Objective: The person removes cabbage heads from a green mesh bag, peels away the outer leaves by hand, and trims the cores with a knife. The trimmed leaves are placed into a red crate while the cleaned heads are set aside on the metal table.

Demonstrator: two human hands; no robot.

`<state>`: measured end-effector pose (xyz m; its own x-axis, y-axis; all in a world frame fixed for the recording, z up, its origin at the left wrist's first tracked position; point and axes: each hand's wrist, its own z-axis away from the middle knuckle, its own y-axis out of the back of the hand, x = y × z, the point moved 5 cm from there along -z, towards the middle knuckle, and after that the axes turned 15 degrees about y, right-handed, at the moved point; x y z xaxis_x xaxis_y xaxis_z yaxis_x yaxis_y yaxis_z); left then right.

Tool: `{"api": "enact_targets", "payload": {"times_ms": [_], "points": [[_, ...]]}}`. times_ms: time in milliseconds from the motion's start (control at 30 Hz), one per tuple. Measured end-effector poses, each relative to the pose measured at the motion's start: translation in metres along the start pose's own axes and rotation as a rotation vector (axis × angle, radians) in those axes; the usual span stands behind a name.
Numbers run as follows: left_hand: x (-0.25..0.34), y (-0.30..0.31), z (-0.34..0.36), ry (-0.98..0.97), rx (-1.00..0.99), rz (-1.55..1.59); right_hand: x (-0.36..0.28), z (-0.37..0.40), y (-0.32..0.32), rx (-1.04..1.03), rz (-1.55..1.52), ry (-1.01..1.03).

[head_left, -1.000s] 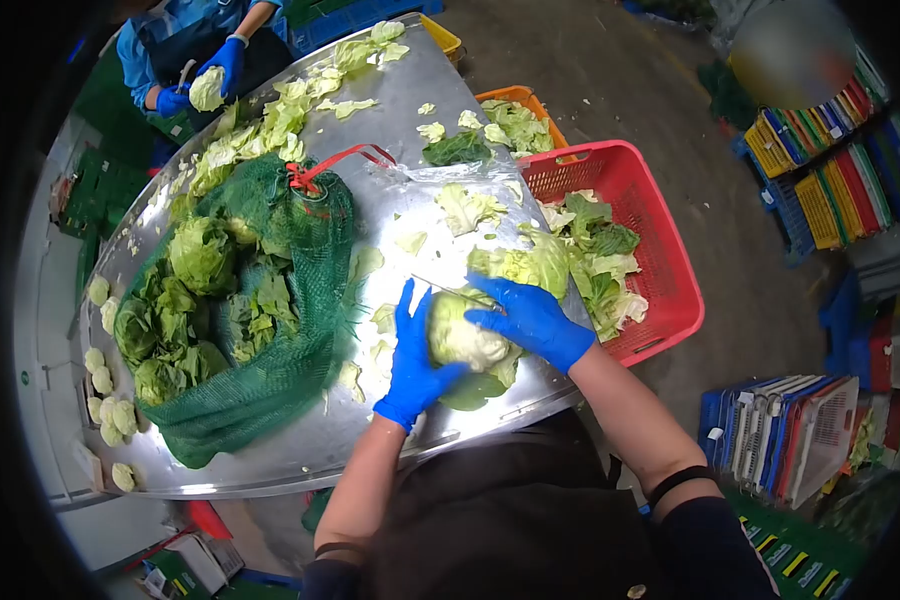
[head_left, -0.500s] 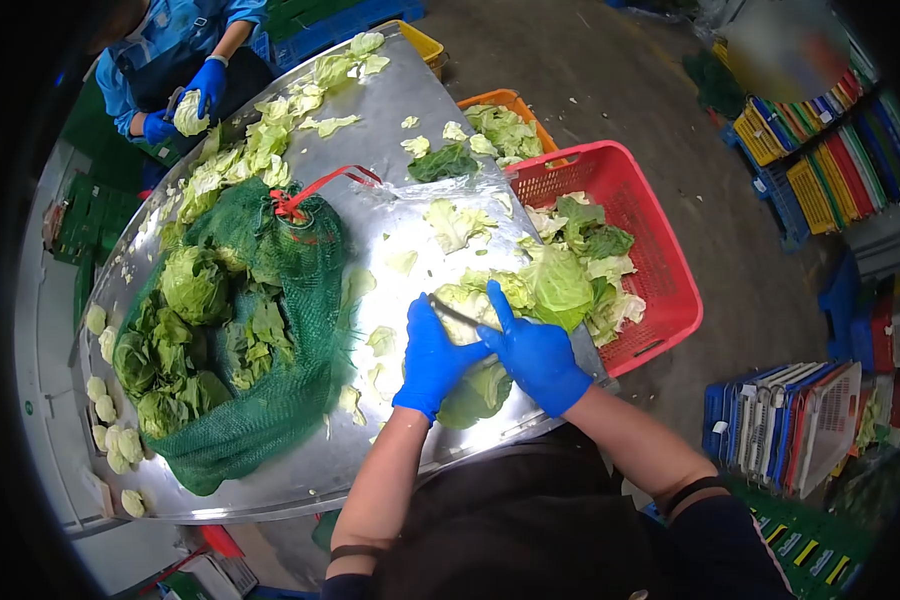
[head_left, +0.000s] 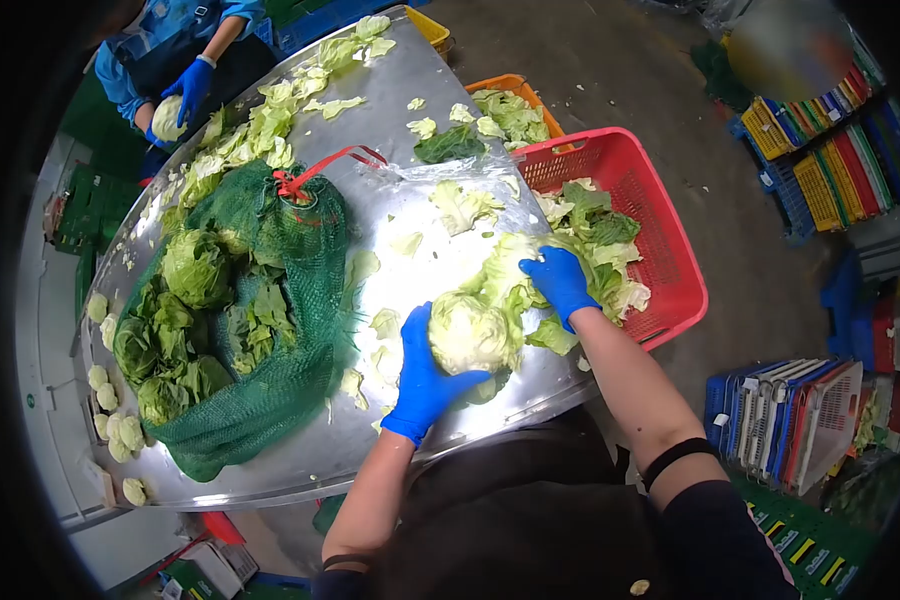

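My left hand (head_left: 422,378), in a blue glove, is wrapped round the left and lower side of a pale cabbage head (head_left: 470,332) above the metal table (head_left: 400,262). My right hand (head_left: 560,280), also gloved, has its fingers closed on loose outer cabbage leaves (head_left: 510,262) at the cabbage's upper right, beside the red crate (head_left: 675,240). These leaves spread from the cabbage towards the crate. No knife can be made out. To the left lies a green mesh bag (head_left: 315,330) with leafy cabbages (head_left: 196,268) in its opening.
An orange crate (head_left: 545,112) of leaves stands behind the red one. Loose leaves (head_left: 270,128) litter the table. Small trimmed heads (head_left: 125,435) line its left edge. Across the table, a co-worker's gloved hands (head_left: 192,88) hold a cabbage. Stacked crates (head_left: 780,415) stand at the right.
My right hand has moved up and right, onto the leaves. My left hand has opened wider round the cabbage, which shows more fully. The dark blade between my hands is no longer visible.
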<state>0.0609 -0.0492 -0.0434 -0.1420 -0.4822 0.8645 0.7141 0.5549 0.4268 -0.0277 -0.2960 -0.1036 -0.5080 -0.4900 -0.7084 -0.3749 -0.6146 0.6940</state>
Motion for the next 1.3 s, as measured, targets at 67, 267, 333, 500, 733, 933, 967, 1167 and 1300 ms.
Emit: {"api": "enact_targets", "payload": {"times_ms": [67, 267, 333, 500, 733, 933, 967, 1167, 1300], "points": [[-0.005, 0.002, -0.002, 0.015, -0.022, 0.027, -0.013, 0.005, 0.006, 0.042, 0.102, 0.057], [0.014, 0.003, -0.022, -0.104, -0.125, -0.004, -0.113, 0.026, 0.016, -0.163, -0.083, 0.506], [0.001, 0.004, -0.024, 0.017, -0.026, 0.143, -0.085, 0.015, -0.002, -0.076, -0.159, 0.679], [0.014, -0.030, -0.011, 0.097, 0.164, 0.022, -0.071, 0.045, 0.012, -0.010, -0.146, 0.172], [0.036, -0.038, -0.026, 0.104, 0.171, -0.183, -0.089, 0.077, 0.034, 0.028, 0.329, 0.315], [0.040, -0.042, -0.030, 0.061, 0.159, -0.235, -0.065, 0.042, 0.034, -0.099, 0.235, 0.156], [0.039, -0.042, -0.022, 0.062, 0.165, -0.232, -0.048, 0.037, 0.036, -0.054, 0.111, 0.028], [0.020, -0.023, -0.002, -0.163, 0.121, -0.108, 0.001, 0.045, 0.014, 0.118, 0.062, 0.204], [0.009, -0.003, -0.004, -0.086, 0.010, -0.090, 0.049, 0.040, 0.026, 0.110, 0.071, -0.043]]}}
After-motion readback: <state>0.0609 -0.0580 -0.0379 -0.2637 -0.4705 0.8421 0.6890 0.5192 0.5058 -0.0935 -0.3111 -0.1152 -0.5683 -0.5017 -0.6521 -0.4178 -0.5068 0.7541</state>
